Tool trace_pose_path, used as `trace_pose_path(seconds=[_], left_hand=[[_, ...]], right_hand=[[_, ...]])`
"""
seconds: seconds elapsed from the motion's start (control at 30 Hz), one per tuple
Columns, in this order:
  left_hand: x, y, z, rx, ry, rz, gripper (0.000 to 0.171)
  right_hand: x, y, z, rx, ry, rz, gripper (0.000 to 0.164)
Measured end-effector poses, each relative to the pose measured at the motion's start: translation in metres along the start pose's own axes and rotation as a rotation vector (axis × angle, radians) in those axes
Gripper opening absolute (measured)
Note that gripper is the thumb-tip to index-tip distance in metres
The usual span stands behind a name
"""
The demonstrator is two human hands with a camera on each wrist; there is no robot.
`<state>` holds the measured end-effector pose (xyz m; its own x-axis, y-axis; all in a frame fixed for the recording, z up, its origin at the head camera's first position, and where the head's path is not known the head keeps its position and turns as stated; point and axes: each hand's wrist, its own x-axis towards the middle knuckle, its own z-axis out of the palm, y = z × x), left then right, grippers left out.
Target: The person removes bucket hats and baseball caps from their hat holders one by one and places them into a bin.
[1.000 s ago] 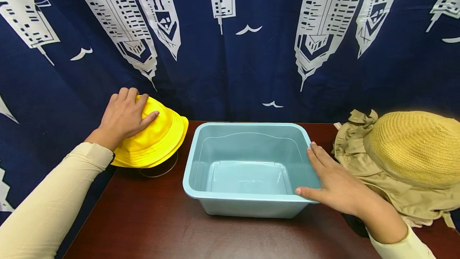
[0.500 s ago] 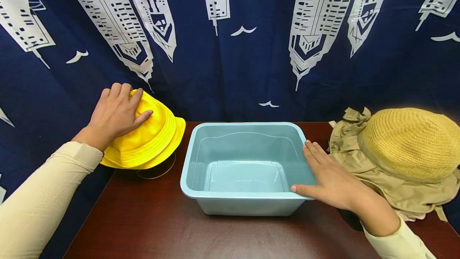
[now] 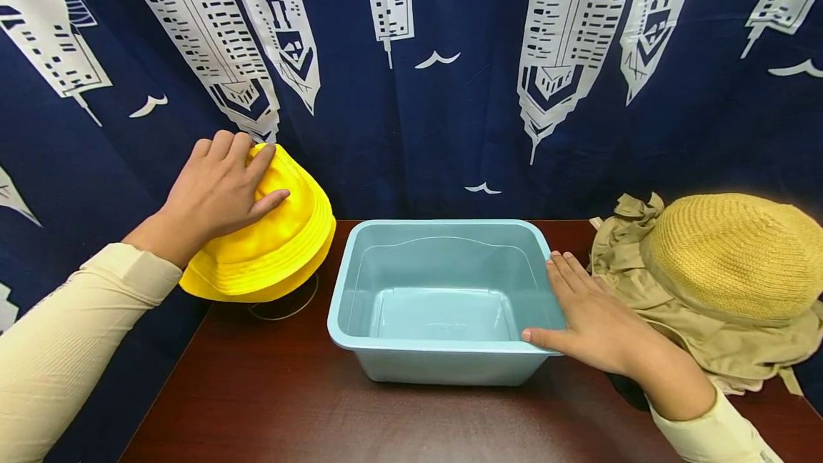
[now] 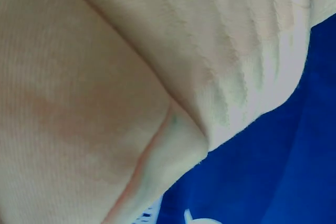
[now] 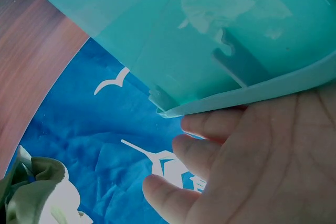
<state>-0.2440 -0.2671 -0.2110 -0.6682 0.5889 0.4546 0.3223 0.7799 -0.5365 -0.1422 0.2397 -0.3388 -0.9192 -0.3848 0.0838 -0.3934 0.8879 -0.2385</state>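
Note:
On the left side of the table, yellow bucket hats (image 3: 276, 245) sit tilted, one over another, with their brims overlapping. My left hand (image 3: 215, 188) grips the crown of the top one, thumb on the near side; some fingertips are hidden behind it. A light blue plastic basin (image 3: 437, 366) stands in the middle, nothing in it. Along its right rim lies my right hand (image 3: 598, 320), fingers straight and thumb on the front corner. From below, the right wrist view shows that palm (image 5: 273, 161) against the basin's rim (image 5: 252, 95).
A straw sun hat (image 3: 733, 256) with tan cloth brim and bow lies at the right, just beyond my right hand. Beneath the yellow hats shows a thin wire ring (image 3: 286, 316). Behind the brown table (image 3: 386, 424) hangs a navy curtain (image 3: 450, 127). Sleeve (image 4: 105, 103) fills the left wrist view.
My left hand shifts left, then rises with the top yellow hat, whose crown now stands higher and more peaked. The right hand stays on the basin's rim.

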Motion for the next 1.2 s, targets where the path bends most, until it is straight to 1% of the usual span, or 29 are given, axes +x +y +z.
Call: trace_pose_path(seconds=[0.2, 0.43, 0.57, 0.87, 1.2], left_hand=[[0.01, 0.007, -0.016, 0.022, 0.055, 0.058, 0.071], [0.027, 0.021, -0.032, -0.011, 0.127, 0.111, 0.069], [0.035, 0.031, -0.039, -0.026, 0.144, 0.129, 0.069], [0.048, 0.059, -0.043, -0.083, 0.192, 0.218, 0.07], [0.063, 0.09, -0.044, -0.158, 0.223, 0.325, 0.07]], right_hand=[[0.0, 0.0, 0.0, -0.005, -0.002, 0.002, 0.115], [-0.001, 0.001, 0.0, -0.017, 0.004, 0.003, 0.114], [-0.001, 0.001, 0.001, -0.012, 0.015, -0.008, 0.113], [-0.001, 0.002, 0.002, 0.012, 0.006, 0.003, 0.114], [-0.001, 0.001, 0.001, 0.012, 0.02, -0.022, 0.111]])
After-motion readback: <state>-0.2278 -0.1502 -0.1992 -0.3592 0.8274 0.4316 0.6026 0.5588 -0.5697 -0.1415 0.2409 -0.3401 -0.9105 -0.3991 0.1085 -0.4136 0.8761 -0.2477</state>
